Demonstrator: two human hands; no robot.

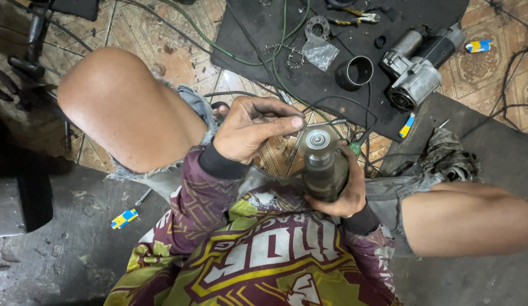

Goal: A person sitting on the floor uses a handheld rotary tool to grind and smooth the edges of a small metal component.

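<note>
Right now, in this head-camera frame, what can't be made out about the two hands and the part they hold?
- Cylindrical motor part: its lower body is hidden by the right hand wrapped round it.
- Left hand: whether the curled fingers pinch some small piece at the part's top end is hidden by the fingers themselves.
- Starter motor on the black mat: its far side faces away.
- Small bits in the clear plastic bag: too small to identify.

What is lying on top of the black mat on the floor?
On the black mat lie a starter motor, a black ring sleeve, a clear plastic bag, pliers and green wires. Its lower edge is covered by the left hand.
</note>
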